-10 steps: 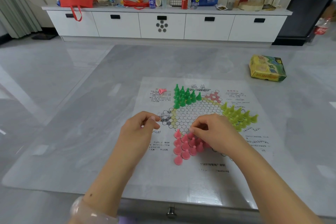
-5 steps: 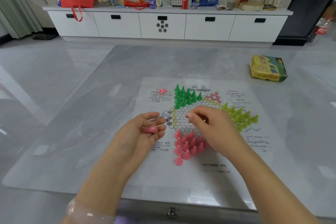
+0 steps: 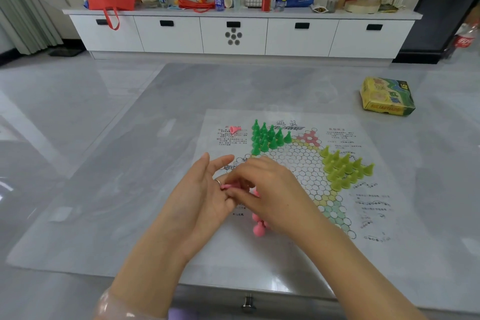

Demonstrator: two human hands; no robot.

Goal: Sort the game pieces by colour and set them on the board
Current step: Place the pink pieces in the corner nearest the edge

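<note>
Now that your right hand (image 3: 270, 189) has left the pink cluster (image 3: 258, 226) and crossed to your left hand (image 3: 205, 197), the two meet above the board (image 3: 298, 163), a sign that the pink piece (image 3: 230, 186) is passing across for placement. Your left palm faces up, fingers loosely spread, cradling the piece; your right fingers pinch at it. Green pieces (image 3: 267, 136) and yellow-green pieces (image 3: 345, 167) stand sorted; one stray pink piece (image 3: 235, 129) lies toppled.
</note>
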